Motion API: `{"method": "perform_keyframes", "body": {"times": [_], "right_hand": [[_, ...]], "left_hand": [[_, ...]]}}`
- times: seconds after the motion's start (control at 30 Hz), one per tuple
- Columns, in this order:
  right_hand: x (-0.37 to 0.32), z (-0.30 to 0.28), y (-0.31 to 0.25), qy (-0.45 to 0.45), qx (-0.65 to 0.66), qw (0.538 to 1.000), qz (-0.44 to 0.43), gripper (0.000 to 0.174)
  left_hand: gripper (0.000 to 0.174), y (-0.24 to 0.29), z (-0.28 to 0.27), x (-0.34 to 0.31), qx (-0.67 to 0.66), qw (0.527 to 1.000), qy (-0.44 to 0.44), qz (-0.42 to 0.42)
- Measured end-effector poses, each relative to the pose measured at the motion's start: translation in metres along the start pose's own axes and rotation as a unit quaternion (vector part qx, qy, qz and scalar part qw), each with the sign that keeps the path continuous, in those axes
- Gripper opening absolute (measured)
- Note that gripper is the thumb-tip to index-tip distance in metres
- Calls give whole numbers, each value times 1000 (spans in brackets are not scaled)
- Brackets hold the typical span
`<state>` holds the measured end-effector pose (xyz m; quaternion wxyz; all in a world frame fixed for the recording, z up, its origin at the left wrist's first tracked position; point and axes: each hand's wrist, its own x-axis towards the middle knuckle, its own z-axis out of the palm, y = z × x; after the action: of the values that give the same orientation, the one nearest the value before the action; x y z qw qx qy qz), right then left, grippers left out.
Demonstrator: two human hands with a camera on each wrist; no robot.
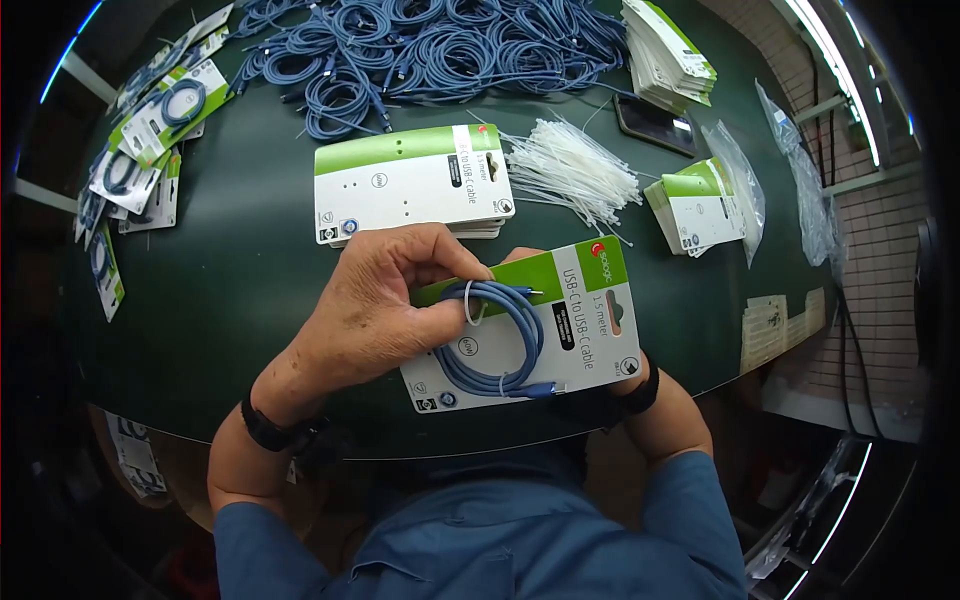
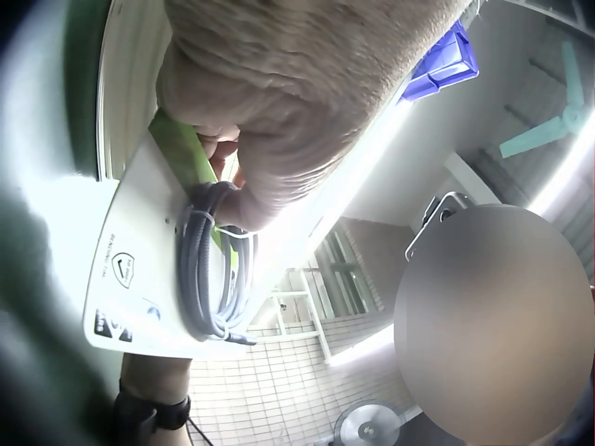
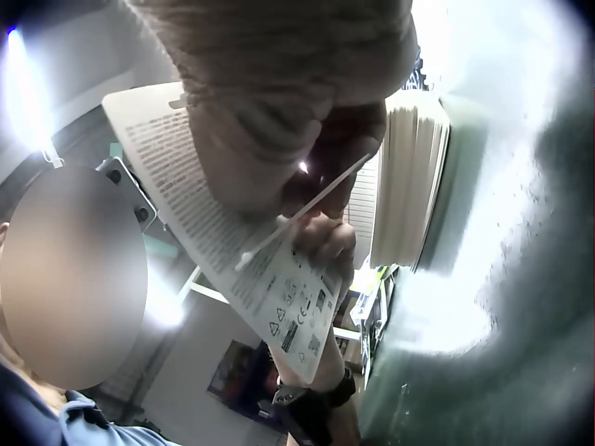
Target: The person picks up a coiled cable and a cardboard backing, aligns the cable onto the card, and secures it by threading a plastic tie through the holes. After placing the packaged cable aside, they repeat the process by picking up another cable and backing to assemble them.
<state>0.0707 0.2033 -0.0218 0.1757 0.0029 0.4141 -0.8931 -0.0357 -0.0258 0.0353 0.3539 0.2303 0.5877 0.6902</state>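
Note:
A coiled blue USB-C cable lies against the front of a green-and-white packaging card, held tilted over the table. My left hand pinches the coil and card at the upper left, thumb in front beside a white loop of cable tie. In the right wrist view, left fingers show at the card's printed back. My right hand is behind the card, mostly hidden in the head view. Its curled fingers meet one end of a white cable tie, which crosses the back.
Beyond the hands lies a stack of blank cards. A pile of white cable ties and a phone lie right of it. Coiled blue cables cover the back. Finished carded cables lie left; more cards lie right.

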Motion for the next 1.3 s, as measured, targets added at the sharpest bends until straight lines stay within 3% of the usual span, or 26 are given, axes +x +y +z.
{"method": "perform_keyframes", "body": {"times": [0.1,0.13,0.17,0.23,0.37,0.4,0.5,0.63,0.8,1.03,1.2,1.3], "right_hand": [[13,1,-12,-36,-197,979,-50,47],[19,-1,-16,-38,-203,978,-42,47],[26,-4,-19,-36,-347,928,-132,39],[37,-8,-23,-31,-594,745,-302,24],[42,-1,-23,18,-610,713,-345,17],[41,-1,-23,24,-606,715,-346,17],[37,-6,-29,2,-587,761,-277,12],[37,0,-31,31,-555,797,-236,8],[37,-7,-23,21,-535,815,-222,8],[37,-7,-23,12,-557,795,-240,7],[38,-7,-17,32,-544,797,-259,9],[37,-7,-18,35,-568,776,-270,9]], "left_hand": [[19,-3,0,1,27,999,-23,-8],[19,-4,2,0,19,1000,-19,-3],[21,-6,4,-1,35,999,-21,13],[27,-8,6,-3,69,996,-29,43],[40,-14,10,0,134,983,-31,122],[40,-12,11,0,137,983,-36,117],[48,-6,10,-1,310,933,-49,174],[51,-9,10,-1,385,887,-70,245],[46,-6,14,-2,421,873,-103,225],[39,0,21,-5,388,907,-82,139],[36,1,25,-2,364,921,-78,116],[32,3,28,0,369,919,-77,115]]}}
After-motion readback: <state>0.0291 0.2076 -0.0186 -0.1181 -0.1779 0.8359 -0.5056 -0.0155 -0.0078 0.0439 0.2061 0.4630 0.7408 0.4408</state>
